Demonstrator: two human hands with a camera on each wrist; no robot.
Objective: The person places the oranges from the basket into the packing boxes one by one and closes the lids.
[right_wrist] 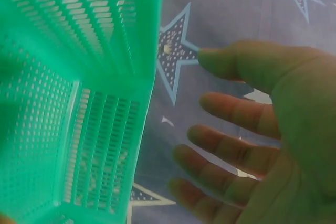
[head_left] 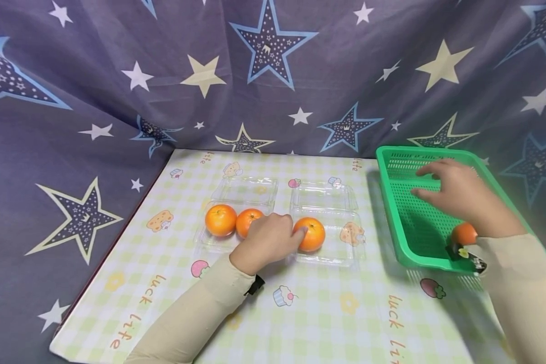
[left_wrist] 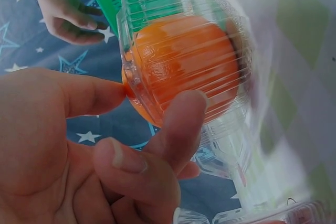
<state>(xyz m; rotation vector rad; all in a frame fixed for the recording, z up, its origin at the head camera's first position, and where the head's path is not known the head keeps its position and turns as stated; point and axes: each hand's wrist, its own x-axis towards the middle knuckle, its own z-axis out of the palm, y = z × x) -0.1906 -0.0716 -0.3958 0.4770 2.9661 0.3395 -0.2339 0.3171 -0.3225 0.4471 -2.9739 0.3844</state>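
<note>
Seated as rightmost orange (head_left: 314, 236) of three in a row, in the left half of the right-hand clear container (head_left: 338, 247). Touched at its left side by the thumb of the left grip (head_left: 268, 236), with fingers loosely bent rather than wrapped around it. Likely to roll rightward if pushed too hard by that thumb; liable also to jolt if the thin wall were snagged by a fingertip. Nearly round, so without a clear long axis; stem end apparently upward. Framed by plastic running lengthwise left to right, with lid folded back at the far side.

Flanked by the middle orange (head_left: 247, 218), partly hidden behind knuckles and perhaps exposed to a knock, in the left-hand clear container (head_left: 218, 244). Farther right, poised above the green basket (head_left: 398, 222): the right grip (head_left: 459, 192), spread wide, holding nothing, with another orange (head_left: 464, 233) near the wrist. Possibly prone to shifting that basket if caught by sleeve. Laid out on a checked surface (head_left: 332, 323).
</note>
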